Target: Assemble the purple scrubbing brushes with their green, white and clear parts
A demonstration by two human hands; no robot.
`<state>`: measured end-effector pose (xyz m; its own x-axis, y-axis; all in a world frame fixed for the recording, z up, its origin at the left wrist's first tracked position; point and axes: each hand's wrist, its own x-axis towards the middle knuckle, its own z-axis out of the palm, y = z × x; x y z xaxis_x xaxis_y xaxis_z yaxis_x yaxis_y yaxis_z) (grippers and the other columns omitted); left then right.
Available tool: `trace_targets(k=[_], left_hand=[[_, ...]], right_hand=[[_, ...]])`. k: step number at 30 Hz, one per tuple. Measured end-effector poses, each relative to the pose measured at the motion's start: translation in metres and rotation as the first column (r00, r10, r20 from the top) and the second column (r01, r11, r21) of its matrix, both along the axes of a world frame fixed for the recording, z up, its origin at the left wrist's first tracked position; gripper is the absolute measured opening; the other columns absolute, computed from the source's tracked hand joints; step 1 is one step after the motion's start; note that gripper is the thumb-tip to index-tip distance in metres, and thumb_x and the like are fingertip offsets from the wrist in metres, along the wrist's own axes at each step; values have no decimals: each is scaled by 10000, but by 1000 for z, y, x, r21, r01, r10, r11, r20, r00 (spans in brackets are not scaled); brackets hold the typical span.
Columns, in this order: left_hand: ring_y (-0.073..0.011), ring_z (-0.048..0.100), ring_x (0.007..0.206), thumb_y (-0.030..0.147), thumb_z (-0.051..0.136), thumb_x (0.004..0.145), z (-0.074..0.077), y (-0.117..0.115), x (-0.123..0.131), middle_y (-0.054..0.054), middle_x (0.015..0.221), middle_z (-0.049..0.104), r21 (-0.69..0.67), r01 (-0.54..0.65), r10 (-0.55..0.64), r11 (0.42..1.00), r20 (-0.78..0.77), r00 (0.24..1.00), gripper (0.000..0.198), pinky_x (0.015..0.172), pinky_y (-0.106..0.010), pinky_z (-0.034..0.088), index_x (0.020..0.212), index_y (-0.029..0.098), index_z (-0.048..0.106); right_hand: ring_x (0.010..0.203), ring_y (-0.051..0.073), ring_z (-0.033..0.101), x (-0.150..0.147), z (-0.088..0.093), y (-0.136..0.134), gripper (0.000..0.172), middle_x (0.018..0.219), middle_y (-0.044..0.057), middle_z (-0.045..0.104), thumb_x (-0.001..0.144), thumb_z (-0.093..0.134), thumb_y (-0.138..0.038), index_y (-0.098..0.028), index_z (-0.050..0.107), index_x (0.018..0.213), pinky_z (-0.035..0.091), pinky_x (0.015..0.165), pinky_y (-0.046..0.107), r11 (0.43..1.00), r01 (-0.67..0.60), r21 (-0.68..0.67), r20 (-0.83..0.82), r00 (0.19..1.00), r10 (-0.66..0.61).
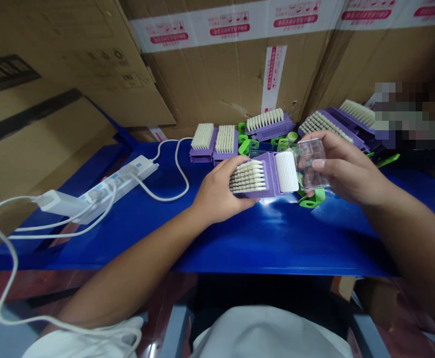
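Observation:
My left hand (pixel 217 191) grips a purple brush (pixel 256 176) with cream bristles and a white roller at its right end, held just above the blue table (pixel 239 238). My right hand (pixel 346 169) pinches a clear plastic cover (pixel 312 161) against the roller end of that brush. A green clip (pixel 312 200) sticks out below the cover. Both hands are closed round what they hold.
Several more purple brushes (pixel 215 141) and green parts (pixel 247 144) lie at the back of the table against cardboard boxes (pixel 220 74). A white power strip (pixel 118 181) with white cables lies at the left. A blurred patch covers the far right.

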<state>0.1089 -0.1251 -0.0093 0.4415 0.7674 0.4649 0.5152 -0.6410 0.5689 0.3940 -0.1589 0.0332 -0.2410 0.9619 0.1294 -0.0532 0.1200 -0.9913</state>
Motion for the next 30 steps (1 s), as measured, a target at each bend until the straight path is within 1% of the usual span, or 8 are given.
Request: trace_targets(k=[3,7,10,17,25,30], left_hand=[[-299,756,1282,304,943,717,0,0,0,-63,1403,772,0,4,-4,1000,1,1000,748,1146,-450,608,1404,241,654],[-304,758,1274,303,945,711,-1,1,0,-60,1390,774,-6,-2,2,1000,-10,1000,759,1116,-451,622,1414,251,661],[-309,758,1274,313,942,710,-1,1,0,-56,1388,772,-14,-5,5,1000,-19,1000,765,1102,-453,629,1420,263,662],[-323,754,1303,369,937,708,1,0,1,-66,1425,769,-47,-23,21,999,-50,999,769,1124,-489,621,1420,279,661],[-325,746,1316,347,940,717,1,-1,0,-61,1451,754,-25,-39,37,999,-96,995,777,1143,-502,618,1434,296,645],[-337,739,1332,367,953,718,2,-1,0,-72,1474,740,-19,-47,44,999,-126,991,808,1156,-517,616,1458,293,637]], right_hand=[[549,152,718,-1,-5,0,371,934,-38,717,909,874,-349,-299,648,1200,613,456,299,999,-32,40,11,999,31],[557,153,722,-2,-10,0,416,938,-43,712,923,895,-432,-310,637,1226,631,471,309,995,-80,55,3,997,80],[571,154,723,-3,-11,-1,417,938,-41,715,929,893,-435,-315,632,1231,636,478,309,994,-92,51,-4,996,93],[591,157,724,-7,-11,-1,438,944,-37,724,928,903,-452,-310,620,1230,649,485,311,991,-121,64,29,992,119],[581,157,721,-10,-9,-3,476,960,-25,731,910,912,-510,-310,615,1222,632,479,301,993,-89,79,99,992,81],[569,152,728,-11,-8,-2,491,947,-30,735,883,944,-471,-299,618,1207,625,471,288,992,-90,86,98,992,81]])
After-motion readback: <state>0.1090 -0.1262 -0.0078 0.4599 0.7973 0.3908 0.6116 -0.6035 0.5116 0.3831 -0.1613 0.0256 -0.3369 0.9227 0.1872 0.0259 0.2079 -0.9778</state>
